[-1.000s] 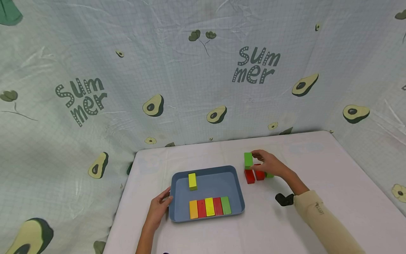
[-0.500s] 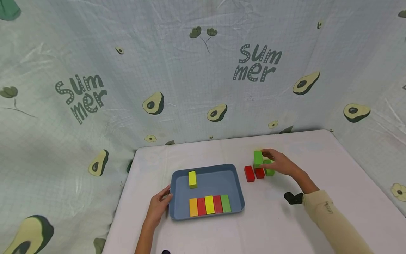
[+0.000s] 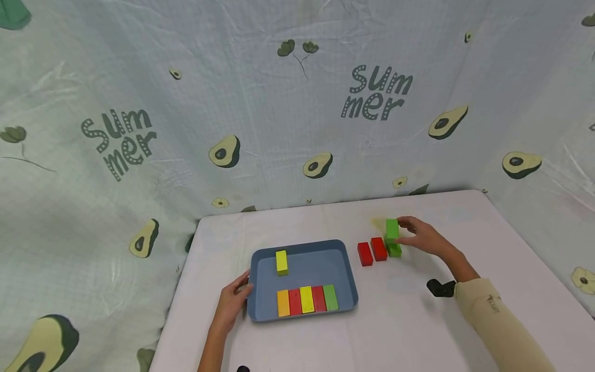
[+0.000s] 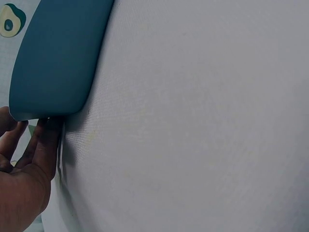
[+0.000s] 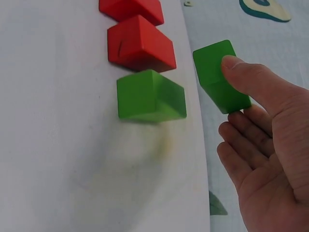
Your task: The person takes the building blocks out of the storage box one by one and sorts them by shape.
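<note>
My right hand [image 3: 425, 236] pinches a green block [image 3: 392, 230] between thumb and fingers. In the right wrist view this block [image 5: 212, 70] is raised, apart from a second green block [image 5: 137, 96] that sits on the white table. Beside the lower green block stand two red blocks [image 3: 365, 254], set in a line to its left. At the left end of a blue-grey tray [image 3: 349, 271], my left hand [image 3: 230, 306] grips the rim. Seen from the left wrist, the thumb is at the rim and the fingers meet the outer wall of the tray [image 4: 58, 63].
Along the tray's near side lies a row of several blocks in orange, red, yellow [image 3: 307, 299] and green. Another yellow block [image 3: 281, 263] stands near its back left. A printed cloth [image 3: 279, 113] hangs behind the table [image 3: 297, 346]. A black device [image 3: 440, 288] sits at my right wrist.
My right hand has carried the green block rightward, from above the left red block, past the other red one, to above the second green block. The left hand and tray have stayed put.
</note>
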Tool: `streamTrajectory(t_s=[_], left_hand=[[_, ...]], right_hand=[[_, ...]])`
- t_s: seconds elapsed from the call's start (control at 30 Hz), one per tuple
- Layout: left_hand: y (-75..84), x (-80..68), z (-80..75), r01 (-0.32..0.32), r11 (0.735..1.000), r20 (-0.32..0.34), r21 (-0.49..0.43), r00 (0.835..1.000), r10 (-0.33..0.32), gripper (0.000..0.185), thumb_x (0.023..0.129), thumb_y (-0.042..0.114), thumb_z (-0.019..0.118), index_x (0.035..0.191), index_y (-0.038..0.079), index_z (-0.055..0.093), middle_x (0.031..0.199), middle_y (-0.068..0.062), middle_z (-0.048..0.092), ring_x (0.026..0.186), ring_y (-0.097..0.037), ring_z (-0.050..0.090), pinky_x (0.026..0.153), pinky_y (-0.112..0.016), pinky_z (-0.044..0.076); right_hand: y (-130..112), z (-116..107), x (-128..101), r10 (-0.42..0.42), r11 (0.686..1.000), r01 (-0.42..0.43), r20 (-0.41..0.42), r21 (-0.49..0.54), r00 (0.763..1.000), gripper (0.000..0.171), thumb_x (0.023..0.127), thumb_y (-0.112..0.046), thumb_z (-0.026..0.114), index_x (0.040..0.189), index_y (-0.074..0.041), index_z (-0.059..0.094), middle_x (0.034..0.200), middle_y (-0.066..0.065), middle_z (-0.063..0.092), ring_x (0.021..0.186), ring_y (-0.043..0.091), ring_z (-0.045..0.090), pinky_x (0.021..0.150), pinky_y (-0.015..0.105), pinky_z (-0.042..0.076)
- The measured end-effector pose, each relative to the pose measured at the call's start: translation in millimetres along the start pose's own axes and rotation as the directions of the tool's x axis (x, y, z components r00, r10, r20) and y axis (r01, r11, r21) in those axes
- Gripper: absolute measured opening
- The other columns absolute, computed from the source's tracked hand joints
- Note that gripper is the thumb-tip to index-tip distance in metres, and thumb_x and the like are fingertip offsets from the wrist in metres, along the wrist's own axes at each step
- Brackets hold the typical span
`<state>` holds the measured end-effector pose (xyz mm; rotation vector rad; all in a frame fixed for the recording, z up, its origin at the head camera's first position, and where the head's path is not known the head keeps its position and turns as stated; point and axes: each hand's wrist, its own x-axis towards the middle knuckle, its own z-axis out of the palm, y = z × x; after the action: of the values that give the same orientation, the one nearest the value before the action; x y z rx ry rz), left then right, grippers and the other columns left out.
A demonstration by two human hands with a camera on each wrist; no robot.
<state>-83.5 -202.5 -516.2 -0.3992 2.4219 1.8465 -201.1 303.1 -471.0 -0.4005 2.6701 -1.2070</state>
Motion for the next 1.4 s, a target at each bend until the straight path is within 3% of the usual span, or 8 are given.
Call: streamTrajectory(t_s=[0.27, 0.8, 1.0, 1.4], left_hand=[[1.0, -4.7, -6.1, 0.011, 0.999, 0.01, -0.037, 1.0, -0.01, 0.049, 0.093, 0.01, 0.059, 0.139, 0.004, 0.046, 0.131, -0.022, 0.049, 0.115, -0.032, 0.051, 0.083, -0.032, 0.047], [-1.9, 5.2, -2.6, -0.004, 0.999, 0.005, -0.035, 1.0, 0.004, 0.047, 0.092, 0.01, 0.059, 0.138, 0.006, 0.048, 0.128, -0.02, 0.051, 0.112, -0.029, 0.053, 0.08, -0.027, 0.047], [-2.9, 5.4, -2.5, -0.013, 0.999, -0.001, -0.035, 1.0, 0.013, 0.047, 0.092, 0.01, 0.06, 0.137, 0.004, 0.049, 0.126, -0.021, 0.051, 0.109, -0.029, 0.054, 0.078, -0.025, 0.047], [-5.8, 4.9, -1.7, 0.0, 1.0, 0.006, -0.028, 1.0, 0.0, 0.047, 0.092, 0.01, 0.059, 0.138, 0.006, 0.048, 0.13, -0.02, 0.05, 0.116, -0.031, 0.051, 0.087, -0.032, 0.045]], right_hand=[[7, -6, 1, 0.017, 1.0, -0.017, 0.026, -0.025, 1.0, 0.073, 0.085, -0.034, 0.07, 0.137, 0.007, 0.037, 0.135, 0.029, 0.04, 0.124, 0.047, 0.036, 0.097, 0.057, 0.032], [24, -32, -2, 0.06, 0.995, -0.054, 0.069, -0.081, 0.996, 0.074, 0.086, -0.034, 0.069, 0.137, 0.008, 0.036, 0.136, 0.032, 0.039, 0.123, 0.049, 0.036, 0.096, 0.058, 0.033], [32, -28, -7, 0.065, 0.995, -0.057, 0.094, -0.086, 0.993, 0.074, 0.086, -0.034, 0.069, 0.136, 0.009, 0.037, 0.135, 0.033, 0.039, 0.122, 0.049, 0.037, 0.095, 0.058, 0.034], [36, -16, -7, 0.078, 0.993, -0.066, 0.136, -0.093, 0.988, 0.071, 0.085, -0.029, 0.07, 0.134, 0.011, 0.038, 0.132, 0.034, 0.041, 0.12, 0.05, 0.039, 0.095, 0.057, 0.034]])
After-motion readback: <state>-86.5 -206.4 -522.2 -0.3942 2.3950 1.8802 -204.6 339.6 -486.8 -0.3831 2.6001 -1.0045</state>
